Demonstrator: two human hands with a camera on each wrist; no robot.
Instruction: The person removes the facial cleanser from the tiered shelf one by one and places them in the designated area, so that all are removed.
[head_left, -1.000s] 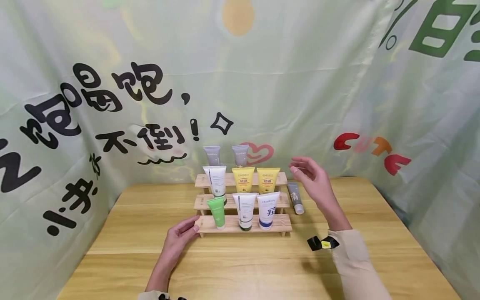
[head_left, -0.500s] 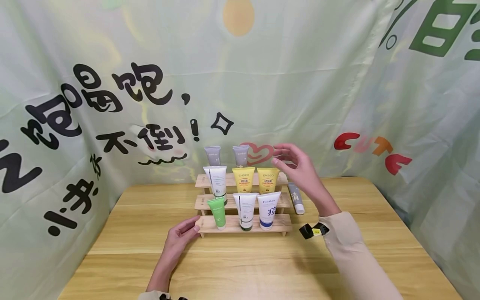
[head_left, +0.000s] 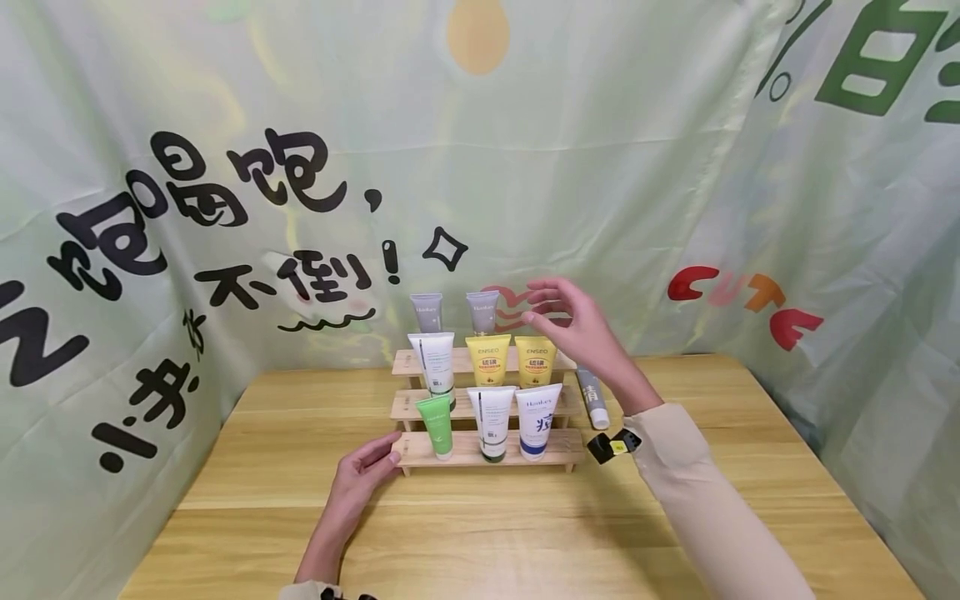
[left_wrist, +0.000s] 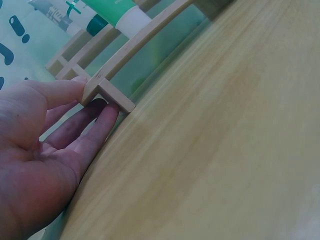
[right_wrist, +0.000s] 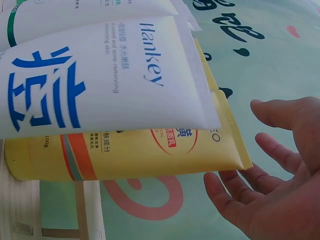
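Note:
A three-tier wooden display rack (head_left: 487, 447) bears squeeze tubes. My left hand (head_left: 358, 479) holds the left end of its lowest tier; in the left wrist view the thumb lies at the plank's end (left_wrist: 92, 89), other fingers under it. My right hand (head_left: 577, 329) hovers above the rack's right side, fingers parted and holding nothing. The right wrist view puts its fingers beside the top edge of a yellow tube (right_wrist: 200, 145); whether they touch cannot be told. Two grey tubes (head_left: 482, 312) stand on the top tier, left of this hand. A white tube with blue lettering (head_left: 536, 421) stands in front.
Another grey tube (head_left: 592, 398) lies on the table (head_left: 465, 525) right of the rack. A green tube (head_left: 437, 427) and white tubes stand on the lower tiers. A printed cloth (head_left: 585, 183) hangs close behind.
My right hand has moved left and slightly up, from above the lying grey tube to behind the right yellow tube. The left hand stays on the rack.

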